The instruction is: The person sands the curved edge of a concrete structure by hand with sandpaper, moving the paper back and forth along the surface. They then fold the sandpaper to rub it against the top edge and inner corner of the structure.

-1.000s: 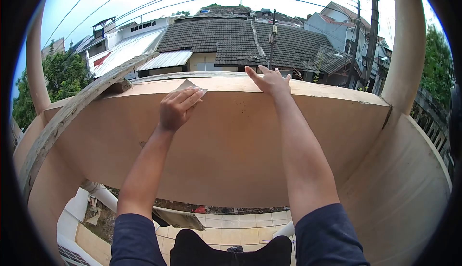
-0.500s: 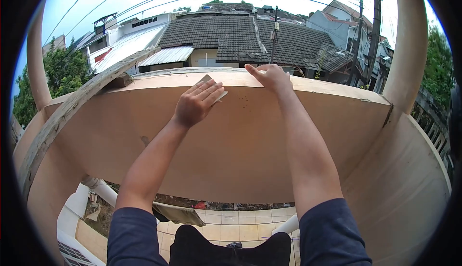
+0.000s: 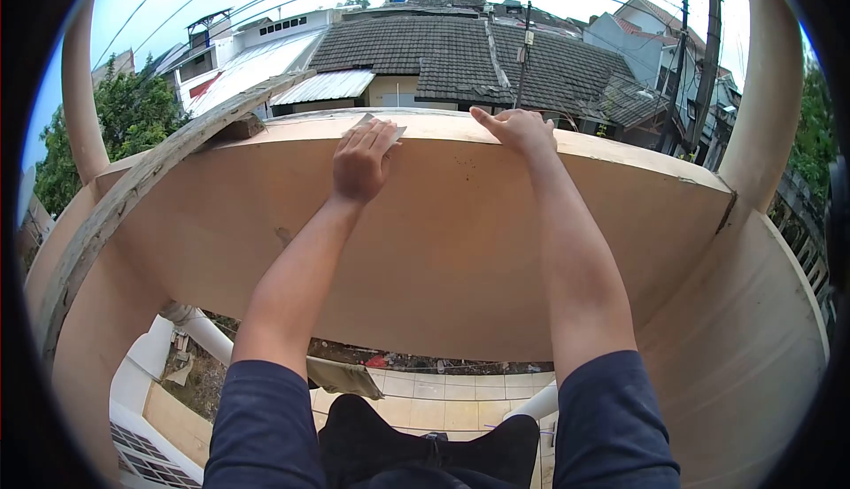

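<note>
My left hand (image 3: pixel 361 166) lies over a thin grey-brown sheet, apparently sandpaper (image 3: pixel 364 121), with its fingers together. They press it against the top edge of the peach-coloured wall (image 3: pixel 416 250); pale corners of the sheet stick out past the fingers. To the right, my right hand (image 3: pixel 524 131) rests on the wall's top ledge (image 3: pixel 443 124), thumb stretched out to the left. Its fingers lie partly hidden along the ledge, and I see nothing held in it. Small dark specks mark the wall face between my hands.
A long weathered wooden plank (image 3: pixel 155 166) slants across the left side, near a brick-like block (image 3: pixel 241 128) on the ledge. Round columns (image 3: pixel 768 82) stand at both ends. Far below are a tiled floor (image 3: pixel 443 387) and a hanging cloth (image 3: pixel 350 379). Tiled roofs and overhead wires lie beyond.
My left hand and the sheet have shifted up and left along the wall's edge. My right hand stays at the same part of the ledge while the view has tilted slightly.
</note>
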`<state>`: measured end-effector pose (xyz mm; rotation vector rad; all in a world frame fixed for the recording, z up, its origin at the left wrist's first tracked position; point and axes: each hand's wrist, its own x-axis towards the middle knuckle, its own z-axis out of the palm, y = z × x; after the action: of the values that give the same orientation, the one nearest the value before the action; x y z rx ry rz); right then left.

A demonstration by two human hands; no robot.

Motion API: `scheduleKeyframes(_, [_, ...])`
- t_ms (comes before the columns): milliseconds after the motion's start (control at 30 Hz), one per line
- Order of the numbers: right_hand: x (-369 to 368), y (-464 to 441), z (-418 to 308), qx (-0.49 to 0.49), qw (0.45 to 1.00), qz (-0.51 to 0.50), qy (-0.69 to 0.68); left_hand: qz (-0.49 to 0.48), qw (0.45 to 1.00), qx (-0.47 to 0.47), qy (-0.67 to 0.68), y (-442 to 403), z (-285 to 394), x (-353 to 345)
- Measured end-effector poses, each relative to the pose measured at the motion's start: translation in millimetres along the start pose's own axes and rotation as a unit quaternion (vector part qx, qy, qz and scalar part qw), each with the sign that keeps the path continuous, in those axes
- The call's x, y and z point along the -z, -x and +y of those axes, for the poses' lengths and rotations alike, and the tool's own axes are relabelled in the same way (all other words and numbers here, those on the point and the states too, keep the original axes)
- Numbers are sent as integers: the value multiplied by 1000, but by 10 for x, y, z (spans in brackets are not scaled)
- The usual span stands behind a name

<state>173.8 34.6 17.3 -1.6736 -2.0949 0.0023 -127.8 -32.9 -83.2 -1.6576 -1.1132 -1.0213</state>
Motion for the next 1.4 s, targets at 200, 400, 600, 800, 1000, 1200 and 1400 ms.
scheduleKeyframes(200, [38,35,-9,-15,1000,-21,-6,-19,986,-163,-13,-41,181,122])
scheduleKeyframes(400, [-9,20,5,-12,1000,16,18,-11,996,-92,-6,155,356,-51])
scheduleKeyframes(600, [3,47,2,-14,1000,16,19,-9,988,-140,-60,414,217,-244])
scheduleKeyframes(800, [19,30,14,-23,1000,-5,-14,11,996,30,-82,452,537,-358])
scheduleKeyframes(1000, [32,42,-16,-27,1000,-6,-14,-18,993,-62,-100,195,-52,-19])
scheduleKeyframes(1200, [44,77,-22,-22,1000,0,-9,-15,997,4,-81,18,-30,42])
scheduleKeyframes(1400, [-9,61,-25,-24,999,39,14,-63,997,16,-49,-187,223,95])
